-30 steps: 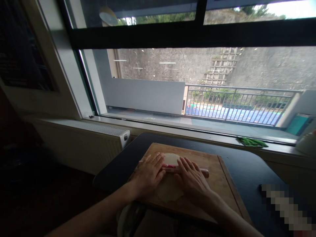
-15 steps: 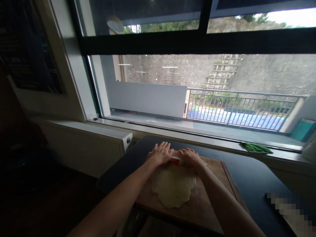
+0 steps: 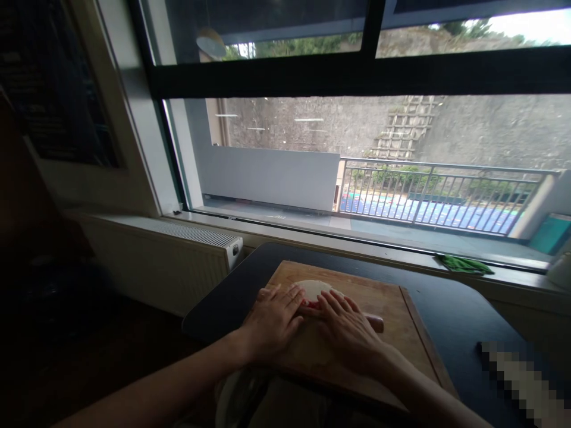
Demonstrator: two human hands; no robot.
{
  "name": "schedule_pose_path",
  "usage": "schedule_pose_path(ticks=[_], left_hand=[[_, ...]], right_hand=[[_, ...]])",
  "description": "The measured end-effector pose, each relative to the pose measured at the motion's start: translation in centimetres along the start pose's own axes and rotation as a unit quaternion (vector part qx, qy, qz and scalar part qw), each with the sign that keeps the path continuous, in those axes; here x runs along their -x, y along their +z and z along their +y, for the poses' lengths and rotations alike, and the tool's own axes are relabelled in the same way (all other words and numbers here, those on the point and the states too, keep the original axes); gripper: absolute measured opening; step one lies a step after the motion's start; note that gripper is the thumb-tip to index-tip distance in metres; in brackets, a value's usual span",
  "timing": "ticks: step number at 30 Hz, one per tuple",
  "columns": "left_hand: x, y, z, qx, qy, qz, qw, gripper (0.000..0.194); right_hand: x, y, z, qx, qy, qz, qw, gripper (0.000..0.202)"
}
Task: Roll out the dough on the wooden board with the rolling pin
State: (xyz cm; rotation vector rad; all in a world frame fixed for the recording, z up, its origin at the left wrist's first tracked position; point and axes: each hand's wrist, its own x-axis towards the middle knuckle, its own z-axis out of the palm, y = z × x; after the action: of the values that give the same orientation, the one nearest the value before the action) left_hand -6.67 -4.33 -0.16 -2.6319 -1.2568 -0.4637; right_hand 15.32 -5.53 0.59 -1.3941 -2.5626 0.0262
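A wooden rolling pin (image 3: 375,323) lies across the wooden board (image 3: 383,291), its right handle showing beyond my right hand. My left hand (image 3: 275,314) rests flat on the pin's left part, fingers stretched forward. On its right part lies my right hand (image 3: 348,320), palm down with the fingers spread. Between the hands a bit of red and white shows on the pin. Pale flattened dough (image 3: 314,290) is visible just beyond the fingertips; whatever part of it lies under the pin and hands is hidden.
The board sits on a dark table (image 3: 450,303) below a wide window. A green cloth (image 3: 464,264) lies on the sill at the right. A white radiator (image 3: 178,255) stands left of the table. A blurred-out object (image 3: 521,380) is at the table's right edge.
Both hands and the rolling pin have come back from the board's far edge toward me. The dough's far part now shows beyond them, and its near part is covered.
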Motion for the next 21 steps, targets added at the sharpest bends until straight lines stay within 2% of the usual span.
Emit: schedule_pose_path(ticks=[3, 7, 9, 10, 11, 13, 17, 19, 21], left_hand=[[-5.1, 2.0, -2.0, -0.002, -0.059, -0.005, 0.998, 0.057], [-12.1, 4.2, -4.1, 0.017, -0.172, -0.064, 0.983, 0.054], [-13.7, 4.6, -4.4, 0.023, -0.202, -0.088, 0.975, 0.053], [-13.7, 4.6, -4.4, 0.021, -0.203, -0.087, 0.975, 0.052], [-13.2, 4.5, -4.1, 0.016, -0.194, -0.076, 0.978, 0.052], [-10.9, 3.8, -3.2, 0.007, -0.156, -0.043, 0.987, 0.050], [-3.0, 1.1, -0.3, 0.003, -0.052, 0.007, 0.999, 0.049], [0.5, -0.2, 0.9, -0.002, -0.020, 0.008, 1.000, 0.051], [2.3, -0.8, 1.4, -0.004, 0.004, -0.001, 1.000, 0.052]], right_hand=[[-4.6, -0.5, 1.9, 0.026, 0.086, 0.015, 0.996, 0.049], [-9.8, -0.8, 5.0, 0.031, 0.136, -0.005, 0.990, 0.046], [-10.9, -0.9, 5.7, 0.031, 0.150, -0.011, 0.988, 0.045], [-10.9, -0.8, 5.7, 0.031, 0.150, -0.010, 0.988, 0.045], [-10.5, -0.8, 5.5, 0.031, 0.146, -0.007, 0.989, 0.044], [-8.7, -0.5, 4.2, 0.029, 0.129, 0.005, 0.991, 0.045], [-2.6, 0.4, 0.7, 0.019, 0.087, 0.031, 0.996, 0.051], [0.3, 0.9, -0.4, 0.009, 0.017, 0.041, 0.999, 0.056], [1.7, 0.9, -0.7, 0.001, -0.028, 0.034, 0.999, 0.057]])
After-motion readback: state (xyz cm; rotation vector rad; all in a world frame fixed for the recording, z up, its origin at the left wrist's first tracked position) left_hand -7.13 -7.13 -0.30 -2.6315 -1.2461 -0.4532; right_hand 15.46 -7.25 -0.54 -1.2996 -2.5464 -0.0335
